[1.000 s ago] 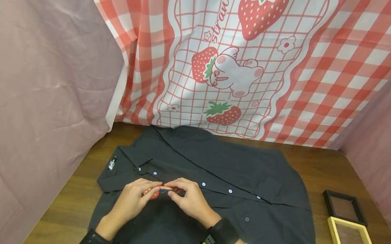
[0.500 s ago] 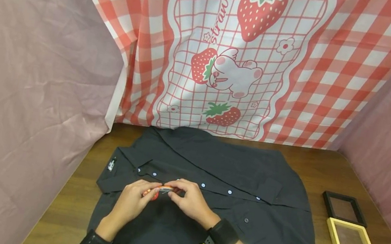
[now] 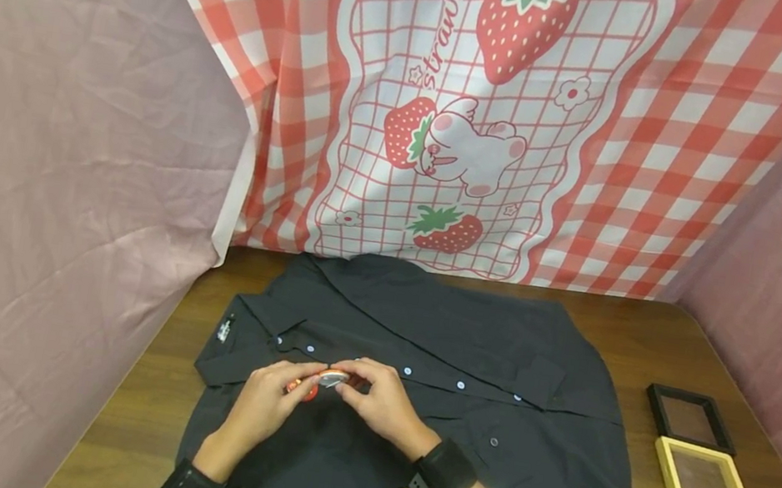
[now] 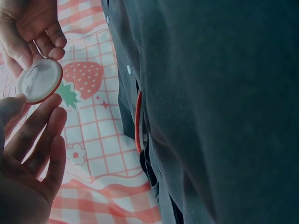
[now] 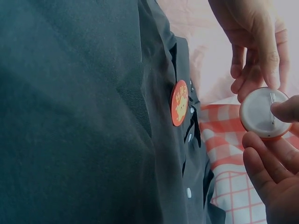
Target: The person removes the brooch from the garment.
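A round pin badge point(image 3: 332, 379) with a red-orange rim is held between both hands above the dark shirt point(image 3: 498, 336). Its white back, with a metal pin, faces the camera in the left wrist view point(image 4: 44, 81). My left hand point(image 3: 267, 398) pinches the badge's left edge. With thumb and fingers, my right hand point(image 3: 386, 403) grips its other side; in the right wrist view the right thumb point(image 5: 286, 111) lies over the pin. A second badge, red with yellow markings point(image 5: 179, 103), sits on the shirt's front beside the buttons, partly covered by the left hand in the head view.
The shirt lies spread over a wooden table point(image 3: 132, 399), its collar to the left. A black frame point(image 3: 656, 402) and a pale yellow frame point(image 3: 667, 479) lie at the right. A strawberry-print cloth point(image 3: 439, 226) hangs behind, with pink curtains on both sides.
The badge between the hands has tilted, so more of its white back shows in the head view. Both hands stay nearly in place, and the shirt lies as before.
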